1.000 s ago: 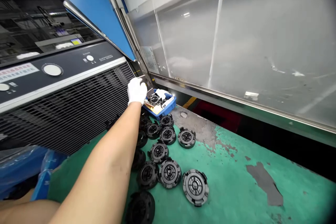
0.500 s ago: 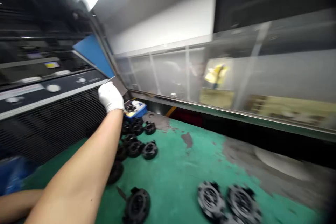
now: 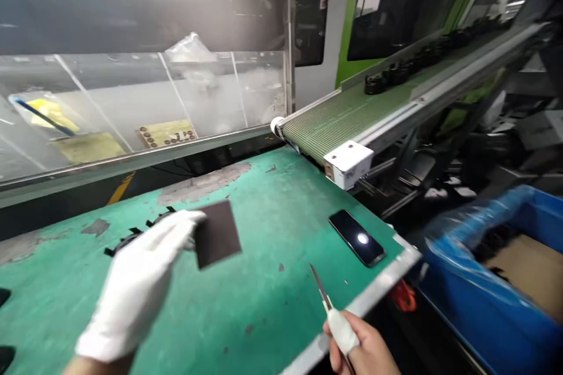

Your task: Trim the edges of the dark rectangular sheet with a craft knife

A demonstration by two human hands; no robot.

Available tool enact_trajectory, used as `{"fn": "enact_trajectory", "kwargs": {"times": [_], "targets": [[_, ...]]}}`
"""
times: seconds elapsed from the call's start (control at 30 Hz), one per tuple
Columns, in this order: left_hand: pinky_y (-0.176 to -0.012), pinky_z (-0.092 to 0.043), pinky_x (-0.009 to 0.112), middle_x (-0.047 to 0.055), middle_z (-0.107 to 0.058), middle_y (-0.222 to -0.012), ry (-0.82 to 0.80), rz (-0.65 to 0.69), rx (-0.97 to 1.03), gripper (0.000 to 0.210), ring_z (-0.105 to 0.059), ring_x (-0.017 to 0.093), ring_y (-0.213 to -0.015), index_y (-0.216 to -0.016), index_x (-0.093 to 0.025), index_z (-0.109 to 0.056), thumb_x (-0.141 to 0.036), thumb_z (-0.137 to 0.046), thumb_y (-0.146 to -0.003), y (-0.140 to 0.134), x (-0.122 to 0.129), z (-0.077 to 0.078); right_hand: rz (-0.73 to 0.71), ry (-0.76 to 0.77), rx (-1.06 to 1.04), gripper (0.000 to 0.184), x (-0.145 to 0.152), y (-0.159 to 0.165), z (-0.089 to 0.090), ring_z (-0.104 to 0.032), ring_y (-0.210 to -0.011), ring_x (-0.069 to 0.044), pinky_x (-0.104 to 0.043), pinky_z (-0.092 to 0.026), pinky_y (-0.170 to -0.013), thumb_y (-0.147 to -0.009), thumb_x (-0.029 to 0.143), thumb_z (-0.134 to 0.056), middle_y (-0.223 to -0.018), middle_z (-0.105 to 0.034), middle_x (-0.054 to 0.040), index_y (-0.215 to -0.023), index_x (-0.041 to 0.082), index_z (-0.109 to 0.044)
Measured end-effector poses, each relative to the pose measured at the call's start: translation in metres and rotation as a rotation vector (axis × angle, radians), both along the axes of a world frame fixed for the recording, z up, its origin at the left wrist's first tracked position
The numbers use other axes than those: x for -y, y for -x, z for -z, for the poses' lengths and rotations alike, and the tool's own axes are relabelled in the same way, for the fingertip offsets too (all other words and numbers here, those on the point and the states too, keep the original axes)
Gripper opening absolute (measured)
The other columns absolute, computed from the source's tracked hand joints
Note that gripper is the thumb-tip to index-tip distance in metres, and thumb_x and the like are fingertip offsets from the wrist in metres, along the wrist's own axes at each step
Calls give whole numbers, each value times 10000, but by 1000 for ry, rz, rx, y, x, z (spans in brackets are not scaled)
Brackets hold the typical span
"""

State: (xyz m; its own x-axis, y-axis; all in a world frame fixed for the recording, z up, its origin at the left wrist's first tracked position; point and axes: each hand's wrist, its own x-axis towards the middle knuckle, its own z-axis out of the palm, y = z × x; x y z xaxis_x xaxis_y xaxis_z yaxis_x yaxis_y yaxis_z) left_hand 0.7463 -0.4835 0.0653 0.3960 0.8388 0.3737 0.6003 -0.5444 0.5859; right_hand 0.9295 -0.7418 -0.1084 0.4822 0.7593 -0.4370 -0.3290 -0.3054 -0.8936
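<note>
My left hand (image 3: 136, 275), in a white glove, pinches the edge of a dark brown square sheet (image 3: 219, 234) that looks like sandpaper. The sheet is over the green tabletop (image 3: 259, 299). Partly hidden behind the glove are black round parts (image 3: 127, 240) with small tabs. At the table's front edge my bare right hand (image 3: 365, 343) is closed around the pale wrapped handle of a knife (image 3: 338, 325). Its narrow blade points up and away over the table, clear of the sheet.
A phone (image 3: 357, 237) lies near the table's right corner. Behind it a green conveyor belt (image 3: 338, 120) slopes up rightward, carrying black parts (image 3: 396, 73). A blue bin (image 3: 479, 304) with a plastic liner stands right of the table. Clear panels (image 3: 145, 94) line the back.
My view has swung to the right, from the dark rack and rows of black parts to the conveyor end. The left hand has brought the sheet over the table; the right hand with the knife now shows.
</note>
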Motion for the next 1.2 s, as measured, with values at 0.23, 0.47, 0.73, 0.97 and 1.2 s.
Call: {"fn": "enact_trajectory", "kwargs": {"times": [0.23,0.47,0.73,0.97,1.2], "targets": [[-1025,-560,420,21,-754,-1171,441,252,-105,319,-712,255,-1099,-1060,-288,-749,-322,-493,-872,-24,145,108,-15,-45,-44,630,76,8,5,-529,-416,-108,-199,-362,-379,-817,795,-558,-660,-664,-23,-903,174,-622],[-814,-613,288,3,-732,-1232,452,222,-135,586,-746,191,-972,-1479,-351,-471,-258,-493,-901,-13,126,122,-141,-46,111,488,79,-7,10,-416,-426,-74,-218,-308,-401,-964,516,-534,-863,-711,-31,-1339,209,-591],[-1177,-425,450,33,-588,-1454,312,342,-180,502,-555,248,-1346,-1417,-296,-548,-234,-526,-920,-38,112,162,-424,-23,575,626,60,-29,13,-536,-1348,-224,-429,-381,-1170,-942,140,-443,-1464,-590,-17,-1531,355,-449],[-1170,-445,547,137,-455,-1553,-110,342,-294,656,-403,335,-1459,-1485,-212,-429,-401,-657,-899,-21,144,173,-648,31,885,739,55,-40,13,-690,-1126,-233,-370,-578,-955,-910,82,-416,-1280,-695,-41,-1574,398,-346],[-1172,-439,579,136,-539,-1481,-67,361,-316,674,-446,354,-1425,-1448,-196,-453,-428,-706,-868,-30,154,189,-795,138,1113,821,41,-47,5,-743,-900,-262,-386,-617,-783,-832,50,-448,-1080,-748,-36,-1556,429,-373]]}}
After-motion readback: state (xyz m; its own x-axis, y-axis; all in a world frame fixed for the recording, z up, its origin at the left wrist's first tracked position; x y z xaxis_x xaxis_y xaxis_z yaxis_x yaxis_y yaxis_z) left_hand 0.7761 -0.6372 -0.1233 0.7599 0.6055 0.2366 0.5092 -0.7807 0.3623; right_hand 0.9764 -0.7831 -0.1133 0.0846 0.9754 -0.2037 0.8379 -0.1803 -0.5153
